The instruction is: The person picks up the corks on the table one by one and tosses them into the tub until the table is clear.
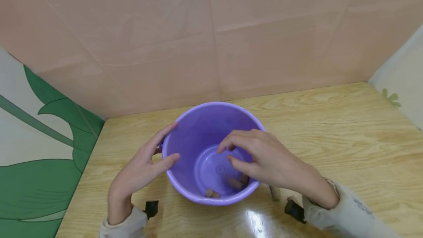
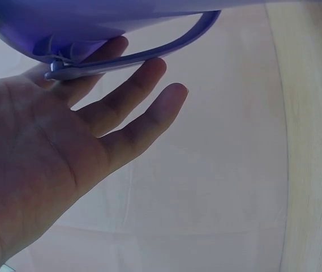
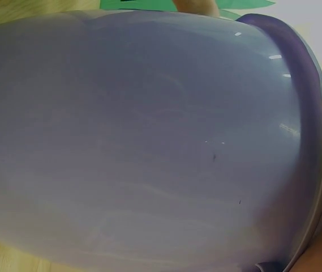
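A purple plastic bucket [image 1: 180,179] stands upright on the table, its mouth facing up. My left hand [image 1: 142,168] holds the left rim, thumb inside the mouth and fingers along the outside. In the left wrist view those fingers lie beside the bucket's purple handle [image 2: 172,48]. Over the right rim, my right hand [image 1: 264,153] reaches into the mouth with its fingers loosely bent and nothing visible between them. Small brown pieces [image 1: 212,193] lie at the bottom of the bucket. Another brown piece [image 1: 234,183] beneath the right hand is blurred. The right wrist view mostly shows the bucket's outer wall [image 3: 149,141].
A brown stick-like piece [image 1: 275,193] lies on the wood-grain table [image 1: 337,139], right of the bucket and partly hidden by the right forearm. Behind the table rises a pinkish covered wall [image 1: 211,47]. Green leaf patterns [image 1: 36,190] mark the left side.
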Demonstrator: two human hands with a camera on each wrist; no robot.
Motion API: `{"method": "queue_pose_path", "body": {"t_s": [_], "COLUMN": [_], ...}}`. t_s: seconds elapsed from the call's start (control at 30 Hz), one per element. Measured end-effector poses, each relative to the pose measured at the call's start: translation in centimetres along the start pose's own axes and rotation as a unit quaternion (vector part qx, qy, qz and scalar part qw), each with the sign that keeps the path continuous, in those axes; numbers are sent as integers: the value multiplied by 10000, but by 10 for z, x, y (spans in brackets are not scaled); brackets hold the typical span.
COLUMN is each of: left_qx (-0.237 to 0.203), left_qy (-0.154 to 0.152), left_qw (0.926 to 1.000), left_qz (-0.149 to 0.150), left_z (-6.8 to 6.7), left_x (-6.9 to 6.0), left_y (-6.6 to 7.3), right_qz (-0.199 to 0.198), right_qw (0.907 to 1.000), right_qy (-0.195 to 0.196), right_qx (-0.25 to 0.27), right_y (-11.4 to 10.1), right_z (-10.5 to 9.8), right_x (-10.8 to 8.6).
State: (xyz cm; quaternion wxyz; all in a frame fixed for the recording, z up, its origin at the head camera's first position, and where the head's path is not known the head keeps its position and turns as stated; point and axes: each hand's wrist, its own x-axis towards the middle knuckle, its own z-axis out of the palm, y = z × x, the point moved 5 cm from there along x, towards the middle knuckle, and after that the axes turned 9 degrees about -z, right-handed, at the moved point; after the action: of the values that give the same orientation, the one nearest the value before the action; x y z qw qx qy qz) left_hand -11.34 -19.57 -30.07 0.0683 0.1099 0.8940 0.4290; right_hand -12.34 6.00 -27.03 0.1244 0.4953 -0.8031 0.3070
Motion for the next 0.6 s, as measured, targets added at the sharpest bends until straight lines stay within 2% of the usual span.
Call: {"method": "queue_pose_path", "body": {"t_s": [0.07,0.17,0.33,0.47,0.6], "left_qx": [-22,-36,-2,19,14], "left_qy": [-9,-10,13,18,21], "left_qw": [10000,10000,10000,10000,10000], "left_qz": [-8,-16,-30,-8,-18], "left_z": [0,-1,-1,-1,-2], "left_x": [0,0,0,0,0], "left_y": [0,0,0,0,-1], "right_qz": [-48,-336,-959,-868,-755], "right_qw": [10000,9982,9864,9844,9776], "right_qy": [62,378,953,1286,1889], "right_qx": [40,322,931,832,535], "right_y": [0,-2,-5,-3,1], "right_z": [0,-2,-9,-21,-39], "right_x": [0,0,-2,-8,-20]}}
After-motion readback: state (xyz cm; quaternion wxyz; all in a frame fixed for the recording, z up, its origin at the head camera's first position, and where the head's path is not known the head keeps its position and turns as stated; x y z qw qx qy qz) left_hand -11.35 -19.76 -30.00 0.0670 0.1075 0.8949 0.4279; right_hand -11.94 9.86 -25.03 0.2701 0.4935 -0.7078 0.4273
